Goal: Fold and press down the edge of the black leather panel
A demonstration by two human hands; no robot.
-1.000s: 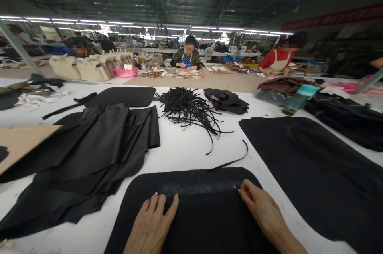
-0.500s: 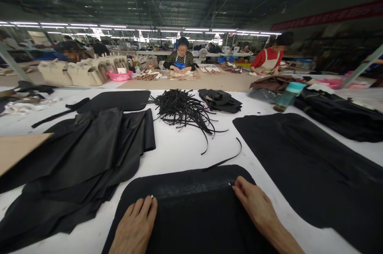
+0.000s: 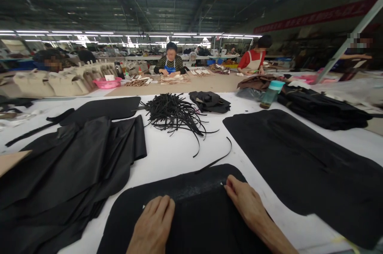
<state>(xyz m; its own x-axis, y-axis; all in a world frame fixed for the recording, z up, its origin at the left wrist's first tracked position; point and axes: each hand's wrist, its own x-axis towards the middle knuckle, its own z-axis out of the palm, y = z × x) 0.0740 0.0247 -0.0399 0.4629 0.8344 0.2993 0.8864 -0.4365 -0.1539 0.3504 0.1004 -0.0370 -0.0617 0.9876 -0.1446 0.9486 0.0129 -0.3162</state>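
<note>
A black rounded fabric panel (image 3: 191, 214) lies flat on the white table right in front of me. My left hand (image 3: 154, 224) rests palm down on its left part, fingers stretched forward and close together. My right hand (image 3: 245, 202) presses flat on the right part, fingertips at a small white mark beside a shinier dark band that runs across the panel. Neither hand holds anything. A single black strip (image 3: 217, 158) lies just beyond the panel's far edge.
A heap of black strips (image 3: 172, 114) sits mid-table. Stacked black sheets (image 3: 68, 166) spread at left, a large black panel (image 3: 302, 166) at right, a teal-capped bottle (image 3: 269, 94) and folded black cloth (image 3: 209, 101) behind. Other people work at far tables.
My view has tilted up and swung right. My left hand slid right along the panel. My right hand stays at the white mark.
</note>
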